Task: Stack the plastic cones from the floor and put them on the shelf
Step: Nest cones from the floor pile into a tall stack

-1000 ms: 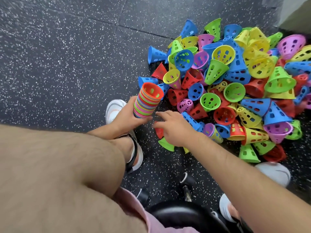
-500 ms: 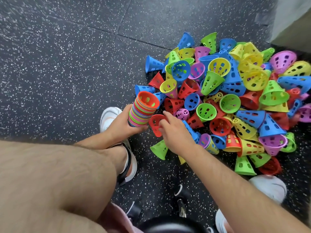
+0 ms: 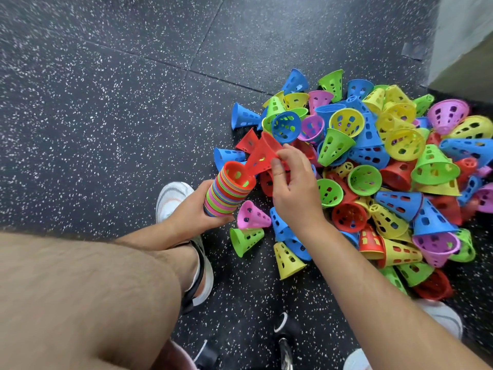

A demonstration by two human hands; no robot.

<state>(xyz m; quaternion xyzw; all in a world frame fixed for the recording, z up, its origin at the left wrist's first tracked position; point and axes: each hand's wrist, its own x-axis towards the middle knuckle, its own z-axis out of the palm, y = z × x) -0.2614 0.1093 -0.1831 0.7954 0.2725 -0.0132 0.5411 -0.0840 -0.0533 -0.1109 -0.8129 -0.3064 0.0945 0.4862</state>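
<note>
A tall stack of nested coloured cones (image 3: 226,192), red on top, is gripped from below by my left hand (image 3: 192,213) just above the floor. My right hand (image 3: 292,182) pinches a single red cone (image 3: 260,156) by its side. That cone is tilted, its narrow tip at the stack's open mouth. A big pile of loose perforated cones (image 3: 373,169) in blue, green, yellow, red and pink covers the floor to the right.
Dark speckled rubber floor (image 3: 106,102) stretches to the left. My bare knee fills the lower left, my white shoe (image 3: 173,198) sits under the stack. A grey wall base (image 3: 458,36) stands at the top right. A black stool base (image 3: 284,340) is at the bottom.
My right hand picked a red cone off the floor beside the pile and lifted it up to the top of the stack. The left hand holds the stack as before.
</note>
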